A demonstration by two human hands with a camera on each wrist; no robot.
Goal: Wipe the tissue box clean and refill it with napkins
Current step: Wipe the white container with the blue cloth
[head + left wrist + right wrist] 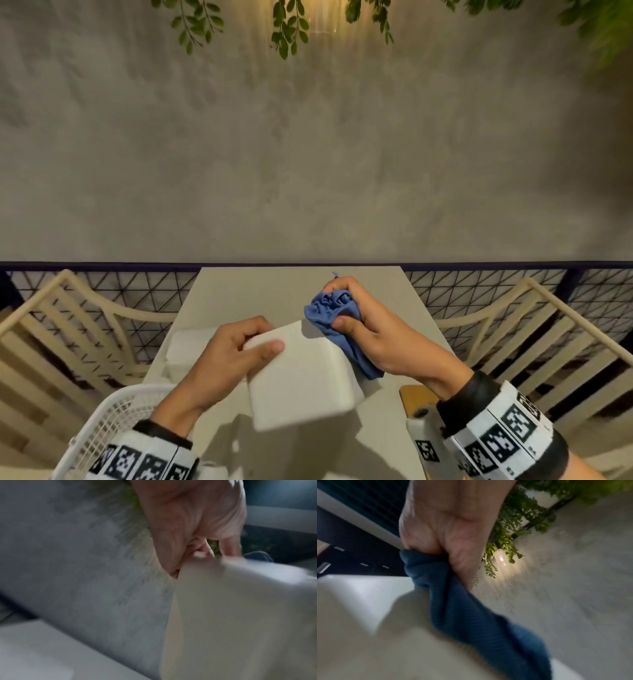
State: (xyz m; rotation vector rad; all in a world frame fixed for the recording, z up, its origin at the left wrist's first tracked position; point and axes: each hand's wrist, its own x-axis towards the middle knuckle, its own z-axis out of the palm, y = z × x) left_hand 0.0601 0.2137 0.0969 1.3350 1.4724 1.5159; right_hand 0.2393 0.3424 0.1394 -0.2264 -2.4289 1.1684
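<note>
Fingers of the right hand were curled tight around a blue cloth, which was pressed on the far side of the white box, likely for wiping. The box was gripped at its top corner by the left hand, thumb on top, and seemed to be held tilted so its sides could be reached. Napkins were stacked just behind. All was set on a pale table, by a grey wall.

the head camera looks steeply down from above onto the table. each wrist camera sits close behind its palm, looking along the fingers; all three share the white tissue box.
</note>
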